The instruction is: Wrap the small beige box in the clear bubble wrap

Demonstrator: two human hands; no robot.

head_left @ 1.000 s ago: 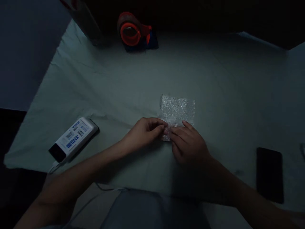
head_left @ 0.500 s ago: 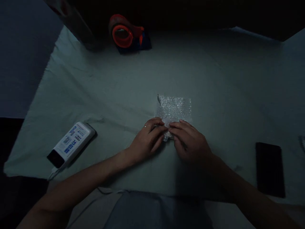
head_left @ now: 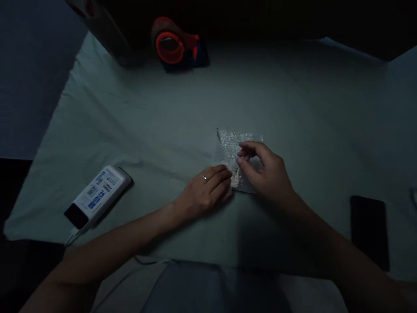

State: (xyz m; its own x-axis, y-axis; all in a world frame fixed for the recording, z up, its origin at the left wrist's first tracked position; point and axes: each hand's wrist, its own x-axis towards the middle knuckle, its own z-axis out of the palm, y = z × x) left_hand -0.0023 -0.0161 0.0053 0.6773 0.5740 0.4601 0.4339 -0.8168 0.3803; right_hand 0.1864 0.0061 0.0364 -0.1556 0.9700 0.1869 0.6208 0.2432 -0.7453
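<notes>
A small sheet of bubble wrap (head_left: 230, 141) lies on the pale green cloth, near the middle of the view. My left hand (head_left: 208, 187), with a ring on one finger, lies over its lower left corner, the fingers together and pressing down on it. Above the right part of the wrap is my right hand (head_left: 265, 167). Its fingers are curved, with a gap between thumb and fingertips, and nothing shows between them. Whatever lies under the left fingers is hidden.
A red-orange tape dispenser (head_left: 170, 47) sits at the back left on something dark blue. A white power bank (head_left: 99, 193) with a cable is at the left. A dark phone (head_left: 369, 230) lies at the right. A dark upright object (head_left: 109, 34) stands behind left.
My right hand has let go of the wrap's lower edge and moved up over it, its fingers apart. My left hand has flattened on the wrap, whose lower right part now shows.
</notes>
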